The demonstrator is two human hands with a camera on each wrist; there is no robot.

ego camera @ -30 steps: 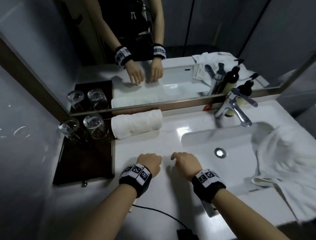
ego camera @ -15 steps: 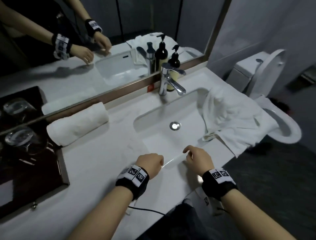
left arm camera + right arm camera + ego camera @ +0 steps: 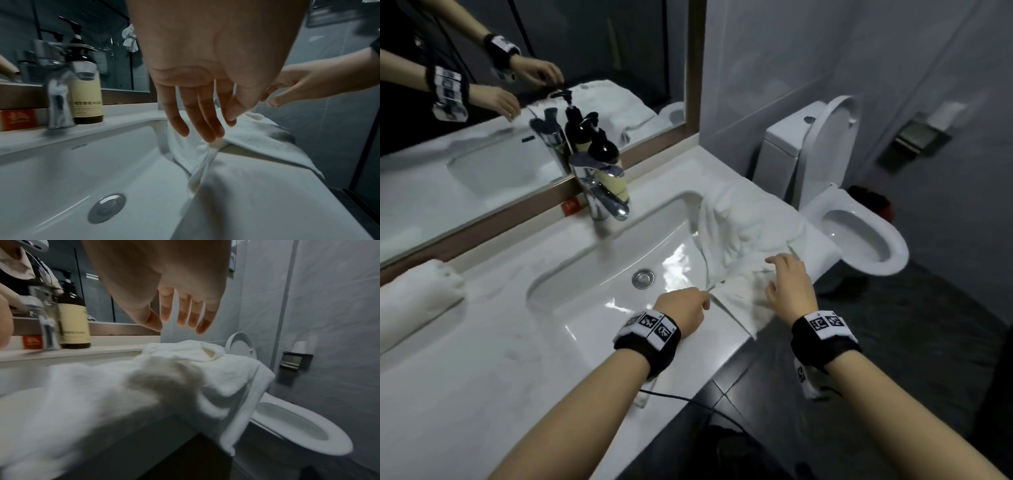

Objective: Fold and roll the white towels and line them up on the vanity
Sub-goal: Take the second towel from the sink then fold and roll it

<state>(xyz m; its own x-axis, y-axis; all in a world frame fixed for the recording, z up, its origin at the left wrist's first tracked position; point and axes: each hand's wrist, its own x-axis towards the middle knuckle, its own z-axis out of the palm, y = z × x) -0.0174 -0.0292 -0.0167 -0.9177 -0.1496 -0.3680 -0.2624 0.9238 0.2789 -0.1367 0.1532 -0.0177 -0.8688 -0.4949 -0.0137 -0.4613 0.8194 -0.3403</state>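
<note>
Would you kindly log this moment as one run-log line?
stage: reaching for loose towel | left hand: open, at towel edge | right hand: open, above towel | rolled towel: by mirror

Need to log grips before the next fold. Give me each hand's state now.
Left hand: open, fingers straight, tips at the loose towel edge.
Right hand: open, fingers spread above the towel, holding nothing.

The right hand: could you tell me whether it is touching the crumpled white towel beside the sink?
Apart. The right wrist view shows the right hand with fingertips spread against wall and mirror, a clear gap above the crumpled white towel.
</note>
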